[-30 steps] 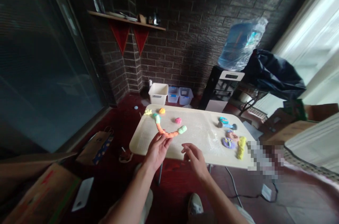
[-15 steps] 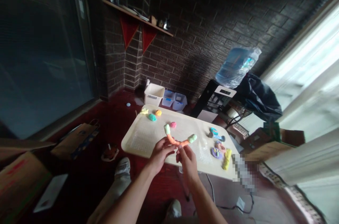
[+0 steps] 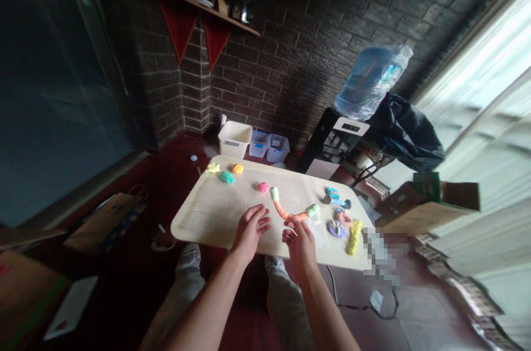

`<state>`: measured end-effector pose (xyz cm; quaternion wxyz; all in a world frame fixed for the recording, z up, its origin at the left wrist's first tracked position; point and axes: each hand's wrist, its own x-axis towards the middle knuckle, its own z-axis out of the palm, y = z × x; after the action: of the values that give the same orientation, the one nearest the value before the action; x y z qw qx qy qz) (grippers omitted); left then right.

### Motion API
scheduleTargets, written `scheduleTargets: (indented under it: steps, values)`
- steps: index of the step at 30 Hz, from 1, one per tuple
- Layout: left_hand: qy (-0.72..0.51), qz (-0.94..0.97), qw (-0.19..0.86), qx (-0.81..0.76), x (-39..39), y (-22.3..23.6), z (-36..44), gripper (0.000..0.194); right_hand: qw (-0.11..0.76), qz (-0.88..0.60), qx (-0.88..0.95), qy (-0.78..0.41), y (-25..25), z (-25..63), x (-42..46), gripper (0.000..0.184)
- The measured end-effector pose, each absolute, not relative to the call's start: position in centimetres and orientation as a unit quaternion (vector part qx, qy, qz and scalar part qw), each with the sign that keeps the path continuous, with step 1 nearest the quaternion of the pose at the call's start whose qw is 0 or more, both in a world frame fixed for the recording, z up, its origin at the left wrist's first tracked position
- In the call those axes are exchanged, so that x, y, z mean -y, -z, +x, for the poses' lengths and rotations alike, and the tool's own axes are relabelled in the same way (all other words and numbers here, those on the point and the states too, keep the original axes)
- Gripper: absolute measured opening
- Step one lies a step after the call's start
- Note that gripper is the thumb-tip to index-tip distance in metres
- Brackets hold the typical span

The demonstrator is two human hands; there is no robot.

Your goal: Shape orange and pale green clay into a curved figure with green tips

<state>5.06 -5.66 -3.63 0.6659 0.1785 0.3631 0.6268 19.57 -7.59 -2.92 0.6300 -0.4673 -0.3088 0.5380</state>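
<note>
A curved orange roll of modelling clay (image 3: 282,212) with pale green lumps on both ends is over the table. My right hand (image 3: 302,241) pinches it near its lower bend, thumb and fingertips at the clay. My left hand (image 3: 250,231) is beside it on the left, fingers apart, holding nothing. A pink clay lump (image 3: 263,187) lies just beyond the roll. Farther left on the table are a teal lump (image 3: 227,177), an orange lump (image 3: 237,169) and a pale yellow piece (image 3: 213,167).
The cream table (image 3: 194,232) carries shaped clay on its right side: a blue-grey piece (image 3: 337,201), a purple disc (image 3: 336,228) and a yellow strip (image 3: 354,237). Behind stand a white bin (image 3: 235,140) and a water dispenser (image 3: 332,143). A cable (image 3: 357,307) crosses the floor.
My left hand has let go of the clay roll and moved away to its left. The right hand keeps the roll, now slightly farther right. The camera view has shifted.
</note>
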Motion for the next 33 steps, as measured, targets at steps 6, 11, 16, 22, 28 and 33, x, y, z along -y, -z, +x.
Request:
scheduleTargets:
  steps: [6,11,16,22,28,33]
  values:
    - [-0.618,0.218,0.646,-0.391,5.0,4.2,5.5,0.041,0.625,-0.459,0.295,-0.558,4.9,19.2,7.6,0.041]
    - [-0.608,0.251,0.651,-0.379,5.3,4.5,6.6,0.039,0.621,-0.441,0.324,-0.561,4.5,18.7,7.5,0.040]
    - [-0.611,0.251,0.650,-0.377,5.2,4.6,7.3,0.044,0.619,-0.441,0.337,-0.555,4.5,19.0,7.4,0.041]
    - [-0.606,0.259,0.653,-0.373,4.6,4.3,8.6,0.050,0.626,-0.464,0.341,-0.525,4.7,20.2,6.5,0.043]
    - [-0.621,0.227,0.607,-0.440,2.7,4.5,8.0,0.049,0.648,-0.505,0.367,-0.436,4.5,22.7,5.4,0.038]
    - [-0.659,0.239,0.512,-0.496,1.8,3.8,6.0,0.039,0.636,-0.602,0.437,-0.206,2.5,25.5,4.6,0.045]
